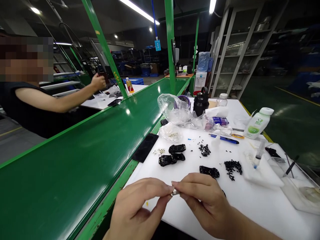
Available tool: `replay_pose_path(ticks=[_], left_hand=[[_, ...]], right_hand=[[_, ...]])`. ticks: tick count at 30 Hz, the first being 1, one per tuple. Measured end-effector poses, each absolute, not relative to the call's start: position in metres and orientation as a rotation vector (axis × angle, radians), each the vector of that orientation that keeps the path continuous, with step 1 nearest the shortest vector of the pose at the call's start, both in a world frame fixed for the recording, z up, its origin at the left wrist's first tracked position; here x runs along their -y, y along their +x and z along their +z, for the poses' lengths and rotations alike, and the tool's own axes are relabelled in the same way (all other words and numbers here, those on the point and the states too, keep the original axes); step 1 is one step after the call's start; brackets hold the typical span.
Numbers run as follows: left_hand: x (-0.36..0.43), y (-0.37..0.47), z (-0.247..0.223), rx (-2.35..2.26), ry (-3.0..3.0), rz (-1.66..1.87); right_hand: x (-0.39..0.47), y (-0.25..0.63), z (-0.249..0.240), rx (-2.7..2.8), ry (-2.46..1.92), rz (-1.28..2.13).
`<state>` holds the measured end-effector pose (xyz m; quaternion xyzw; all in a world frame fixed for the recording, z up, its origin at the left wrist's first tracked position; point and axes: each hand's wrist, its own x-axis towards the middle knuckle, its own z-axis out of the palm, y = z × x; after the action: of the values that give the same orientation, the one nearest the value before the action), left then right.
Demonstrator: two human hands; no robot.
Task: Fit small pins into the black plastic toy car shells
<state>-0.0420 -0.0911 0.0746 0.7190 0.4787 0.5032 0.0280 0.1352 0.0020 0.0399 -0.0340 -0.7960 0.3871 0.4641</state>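
Our left fingers [158, 189] nearly closed on one silvery piece [175, 192], three black car shells [177, 148] at its twelve o'clock, our right fingers [193, 189] pinching likewise, and toward two a fourth shell [209, 171], then one bottle [258, 124], green label illegible.

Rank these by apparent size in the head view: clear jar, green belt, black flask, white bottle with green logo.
1. Green belt
2. White bottle and black flask: too close to rank, the bottle being nearer
3. Clear jar

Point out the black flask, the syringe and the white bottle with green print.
Black flask [200, 106], head view: middle of its body.
Syringe [259, 152], head view: its clear barrel.
White bottle [258, 124], head view: its printed side.
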Motion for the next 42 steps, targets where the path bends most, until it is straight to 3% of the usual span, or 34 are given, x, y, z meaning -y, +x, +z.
replay_pose_path(ticks=[15, 25, 42], left_hand=[[0.095, -0.048, 0.094, -1.346, 2.365, 1.365], [0.102, -0.048, 0.089, -1.518, 2.243, 1.303], [0.099, -0.049, 0.089, -1.501, 2.277, 1.253]], right_hand=[[-0.001, 0.142, 0.050, 2.035, -0.013, 0.819], [0.007, 0.142, 0.056, 2.148, -0.107, 0.795], [0.005, 0.137, 0.055, 1.955, -0.167, 1.287]])
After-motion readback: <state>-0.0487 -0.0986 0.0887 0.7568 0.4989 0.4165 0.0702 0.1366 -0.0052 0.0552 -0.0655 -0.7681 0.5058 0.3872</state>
